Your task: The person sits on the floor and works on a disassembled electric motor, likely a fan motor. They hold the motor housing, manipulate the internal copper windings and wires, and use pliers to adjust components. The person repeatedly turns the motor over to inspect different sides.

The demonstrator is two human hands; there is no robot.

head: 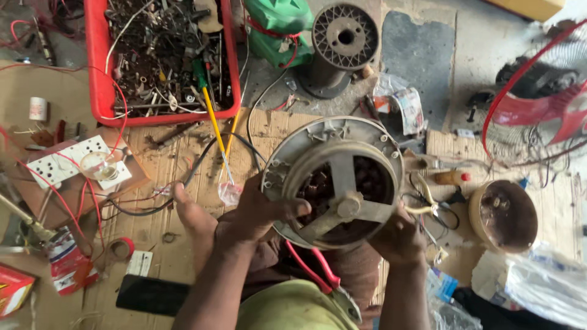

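Note:
I hold a round grey metal motor housing [318,140] tilted up in front of me, its three-spoke bracket and dark copper windings facing the camera. My left hand [260,211] grips its lower left rim, thumb laid across the edge. My right hand [397,235] holds the lower right rim from below. A red-handled tool [321,275] lies on my lap under the housing. My bare foot [189,211] rests on the cardboard just left of the left hand.
A red crate [95,73] of metal scrap sits at the back left, with a yellow-shafted screwdriver [214,122] leaning out. A white socket board [67,160], a grey spool [342,43], a brown round cap [504,214], pliers [428,205] and a red fan guard [538,104] lie around.

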